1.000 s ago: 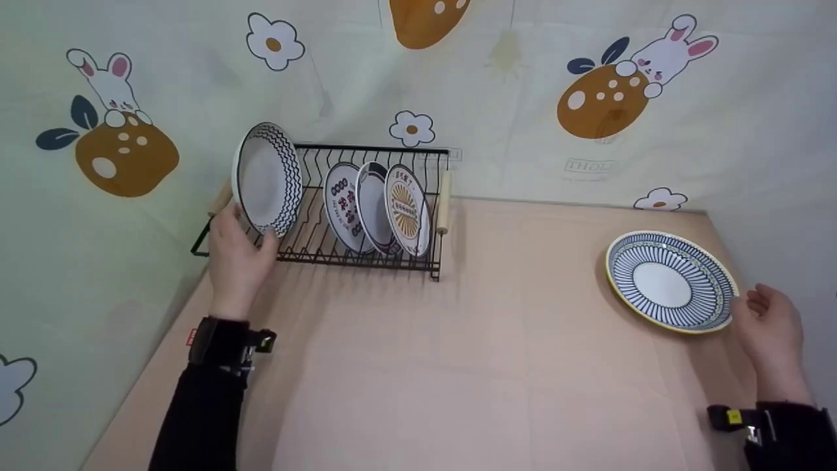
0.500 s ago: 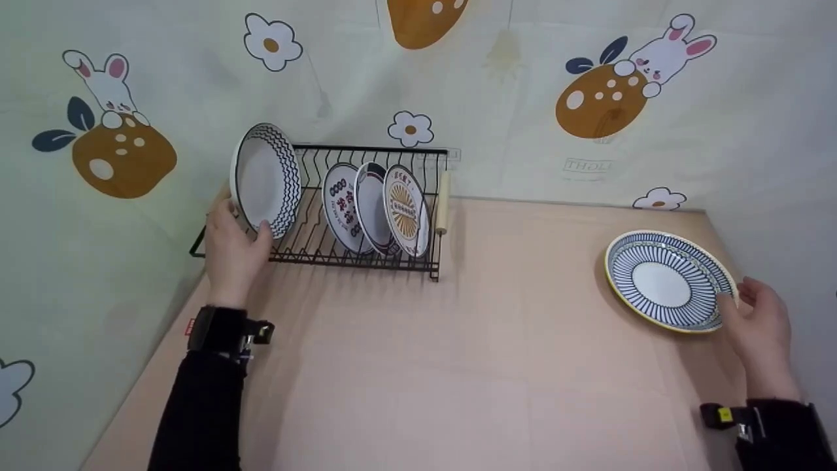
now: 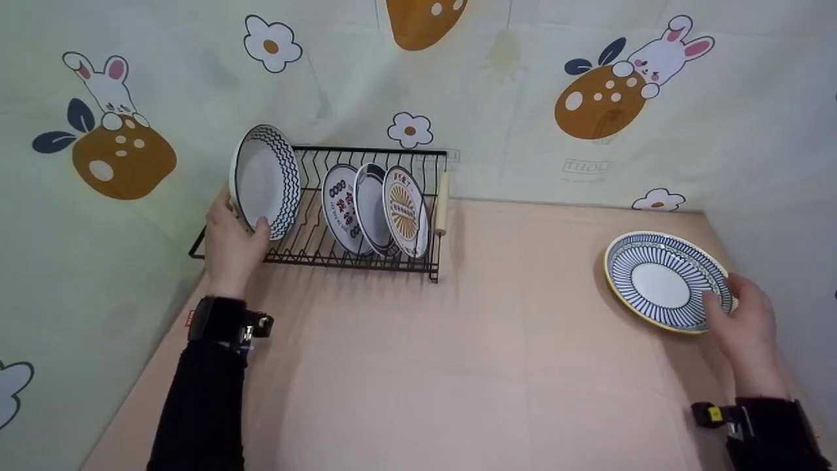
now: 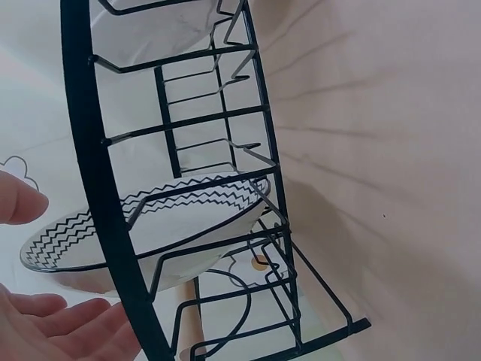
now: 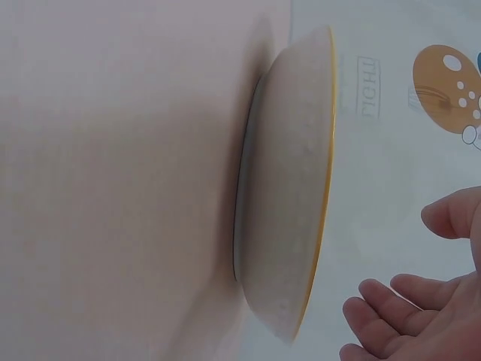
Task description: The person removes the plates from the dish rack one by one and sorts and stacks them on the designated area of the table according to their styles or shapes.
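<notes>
Here, left fingers [image 4: 90, 320] wide, empty, by zigzag bowl [image 3: 261, 180], right fingers [image 5: 391, 307] likewise, by glossy plate [image 3: 660, 286].

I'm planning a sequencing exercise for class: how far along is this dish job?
Done, it seems: three small plates stand in the rack. In hand: the left hand spans the rim of the bowl at the rack's left end; the right hand is at the rim of the blue plate. Remaining, probably: racking the blue plate, which sits on the table.

Kitchen-like setting with dish rack [image 3: 312, 190]
</notes>
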The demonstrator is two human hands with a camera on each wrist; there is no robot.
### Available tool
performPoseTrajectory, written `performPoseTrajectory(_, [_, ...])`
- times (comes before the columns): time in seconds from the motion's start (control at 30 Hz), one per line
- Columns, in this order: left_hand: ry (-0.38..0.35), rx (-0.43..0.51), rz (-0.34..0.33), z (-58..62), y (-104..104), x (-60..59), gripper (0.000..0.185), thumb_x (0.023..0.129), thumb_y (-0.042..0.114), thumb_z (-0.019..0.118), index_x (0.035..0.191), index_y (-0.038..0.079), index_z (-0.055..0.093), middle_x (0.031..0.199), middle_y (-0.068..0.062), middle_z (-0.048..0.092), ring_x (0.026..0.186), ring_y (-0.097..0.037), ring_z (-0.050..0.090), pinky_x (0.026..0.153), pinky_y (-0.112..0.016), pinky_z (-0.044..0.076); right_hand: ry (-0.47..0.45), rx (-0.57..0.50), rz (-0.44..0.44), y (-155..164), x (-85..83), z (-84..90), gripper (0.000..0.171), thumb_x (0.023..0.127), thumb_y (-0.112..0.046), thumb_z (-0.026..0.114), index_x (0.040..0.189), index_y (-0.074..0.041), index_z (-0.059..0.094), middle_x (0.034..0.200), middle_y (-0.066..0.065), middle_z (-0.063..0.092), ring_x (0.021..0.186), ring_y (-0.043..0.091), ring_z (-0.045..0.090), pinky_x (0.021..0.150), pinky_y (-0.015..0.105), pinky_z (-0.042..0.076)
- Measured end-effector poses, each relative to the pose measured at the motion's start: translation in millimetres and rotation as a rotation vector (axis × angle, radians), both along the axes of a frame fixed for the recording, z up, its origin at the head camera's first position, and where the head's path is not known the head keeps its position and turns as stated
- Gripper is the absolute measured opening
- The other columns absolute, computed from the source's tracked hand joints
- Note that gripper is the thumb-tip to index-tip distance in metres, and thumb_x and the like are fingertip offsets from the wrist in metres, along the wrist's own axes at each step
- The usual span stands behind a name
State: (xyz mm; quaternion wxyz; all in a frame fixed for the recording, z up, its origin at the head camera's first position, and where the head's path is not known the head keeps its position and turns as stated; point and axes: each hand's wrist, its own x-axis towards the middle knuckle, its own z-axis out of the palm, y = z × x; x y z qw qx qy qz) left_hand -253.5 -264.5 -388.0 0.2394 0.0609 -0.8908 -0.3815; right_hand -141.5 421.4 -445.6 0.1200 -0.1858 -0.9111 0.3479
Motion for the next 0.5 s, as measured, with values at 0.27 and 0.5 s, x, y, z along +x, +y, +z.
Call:
performPoseTrajectory(0.27, [-0.025, -0.005, 0.005, -0.2, -1, -3.9, 0.075, 0.091, 0.012, 0.06, 0.155, 0.0, 0.022, 0.15, -0.03, 0.032, 0.136, -0.044, 0.034, 0.11, -0.061, 0.031, 0.077, 0.021, 0.041, -6, -0.1, 0.9, 0.06, 0.101, -0.019, 0.046, 0.146, 0.016, 0.026, 0.143, 0.041, 0.033, 0.135, 0.054, 0.028, 0.116, 0.058, 0.019])
performPoseTrajectory(0.5, [-0.082, -0.015, 0.023, 1.2, -3, -7.5, 0.076, 0.093, 0.015, 0.058, 0.155, 0.0, 0.018, 0.149, -0.033, 0.029, 0.135, -0.048, 0.034, 0.108, -0.064, 0.032, 0.107, 0.023, 0.075, -10, -1.3, 2.0, 0.059, 0.1, -0.017, 0.047, 0.145, 0.017, 0.028, 0.142, 0.041, 0.034, 0.134, 0.054, 0.029, 0.115, 0.059, 0.02])
